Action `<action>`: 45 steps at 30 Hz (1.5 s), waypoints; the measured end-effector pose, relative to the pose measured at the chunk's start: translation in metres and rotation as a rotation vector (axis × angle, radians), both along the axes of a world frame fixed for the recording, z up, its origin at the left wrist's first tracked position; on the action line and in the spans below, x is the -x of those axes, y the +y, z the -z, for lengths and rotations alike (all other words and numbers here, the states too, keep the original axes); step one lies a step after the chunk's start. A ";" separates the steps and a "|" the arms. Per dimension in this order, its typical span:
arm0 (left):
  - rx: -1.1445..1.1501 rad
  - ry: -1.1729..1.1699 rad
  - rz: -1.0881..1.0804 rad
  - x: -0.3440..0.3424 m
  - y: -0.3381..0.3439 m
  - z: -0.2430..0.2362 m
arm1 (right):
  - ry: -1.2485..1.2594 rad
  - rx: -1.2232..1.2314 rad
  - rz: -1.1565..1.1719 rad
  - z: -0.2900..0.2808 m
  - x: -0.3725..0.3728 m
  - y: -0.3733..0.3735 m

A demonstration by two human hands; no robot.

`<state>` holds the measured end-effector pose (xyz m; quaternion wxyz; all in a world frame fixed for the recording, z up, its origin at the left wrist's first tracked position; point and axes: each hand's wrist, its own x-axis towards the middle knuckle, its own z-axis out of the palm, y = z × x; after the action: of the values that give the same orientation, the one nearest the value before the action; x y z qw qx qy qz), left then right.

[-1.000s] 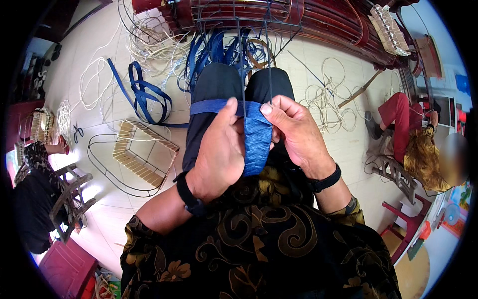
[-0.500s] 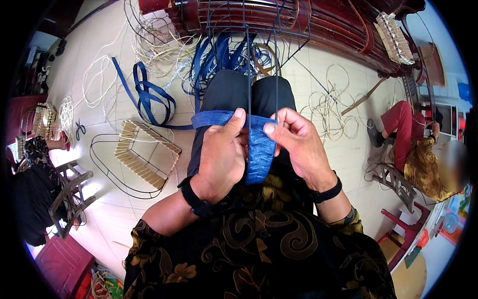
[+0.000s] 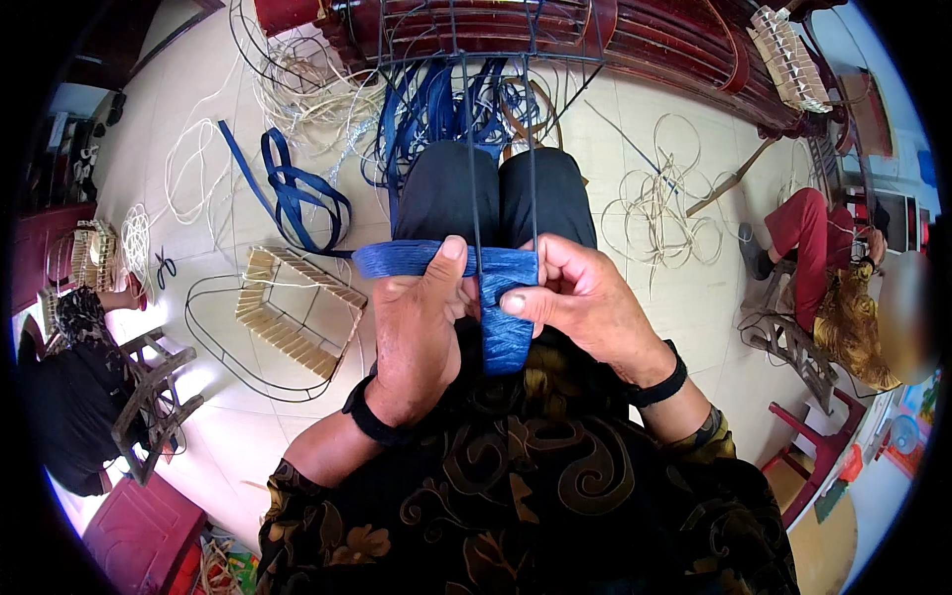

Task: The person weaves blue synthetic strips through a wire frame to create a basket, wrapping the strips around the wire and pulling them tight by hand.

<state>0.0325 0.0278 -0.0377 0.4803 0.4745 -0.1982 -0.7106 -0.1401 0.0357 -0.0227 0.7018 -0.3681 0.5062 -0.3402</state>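
Over my lap, two dark wire rods (image 3: 472, 159) run down from a wire frame (image 3: 416, 59). A flat blue strip (image 3: 397, 259) is wrapped around their near ends, making a tapering blue woven section (image 3: 508, 347). My left hand (image 3: 416, 327) is closed on the strip beside the left rod, thumb on top, and a loop of strip sticks out to the left. At the right rod, my right hand (image 3: 595, 302) grips the wrapped section's edge, thumb over its face and fingers partly hidden behind. The strip lies across both rods at the section's far edge.
Blue strip coils (image 3: 297, 198) and pale cane tangles (image 3: 659, 213) lie on the tiled floor. A partly wrapped wire frame (image 3: 297, 317) rests at left, near scissors (image 3: 164, 268). A dark red bench (image 3: 654, 50) stands ahead. Other people sit at left (image 3: 69, 387) and right (image 3: 848, 317).
The rods and wire frame have shifted a little left along with my left hand. My right thumb has slid nearer and onto the wrapped section's face. Both hands keep their hold.
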 end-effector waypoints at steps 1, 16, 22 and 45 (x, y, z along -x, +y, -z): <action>0.005 -0.005 0.000 0.002 0.001 0.000 | -0.024 -0.008 0.005 -0.001 0.000 -0.001; -0.098 -0.108 -0.046 0.004 -0.012 -0.016 | 0.112 -0.014 0.020 0.003 0.000 -0.012; 0.091 -0.311 0.097 -0.006 -0.017 -0.001 | 0.152 0.008 0.025 0.004 -0.001 -0.018; 0.378 -0.720 0.284 -0.007 -0.048 -0.025 | 0.343 0.046 -0.041 -0.004 -0.002 -0.035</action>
<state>0.0399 -0.0201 -0.0126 0.3566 0.5638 -0.5431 -0.5100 -0.1381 0.0008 -0.0191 0.6035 -0.4471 0.6027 -0.2695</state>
